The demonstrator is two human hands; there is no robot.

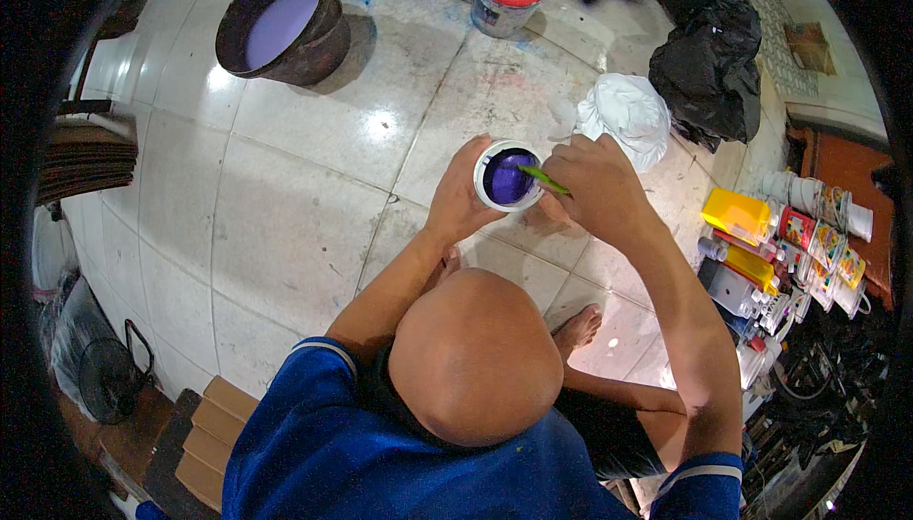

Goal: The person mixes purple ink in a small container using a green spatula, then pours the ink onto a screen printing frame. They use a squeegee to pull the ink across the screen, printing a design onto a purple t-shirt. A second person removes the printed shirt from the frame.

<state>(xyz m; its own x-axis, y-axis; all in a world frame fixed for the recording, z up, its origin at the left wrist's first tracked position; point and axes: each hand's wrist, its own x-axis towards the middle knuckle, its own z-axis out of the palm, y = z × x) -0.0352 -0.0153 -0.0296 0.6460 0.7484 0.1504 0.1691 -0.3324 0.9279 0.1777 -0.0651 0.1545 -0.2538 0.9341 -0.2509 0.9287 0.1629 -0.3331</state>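
Observation:
My left hand (456,199) is wrapped around a small white tub (509,144) at the centre, which holds dark purple liquid (504,181). My right hand (604,178) is closed on a thin green stick (549,182) that reaches over the tub's rim into the purple. Just beyond the right hand, a white cloth bundle (628,111) lies on the tiled floor (276,216). A bare foot (577,325) shows below that hand.
A dark bucket of pale lilac liquid (281,30) stands upper left, a red-lidded pail (506,11) at top, black plastic (704,59) upper right. Several containers (737,216) crowd the right side. Stacked brown boards (86,159) and cardboard (214,430) are at left.

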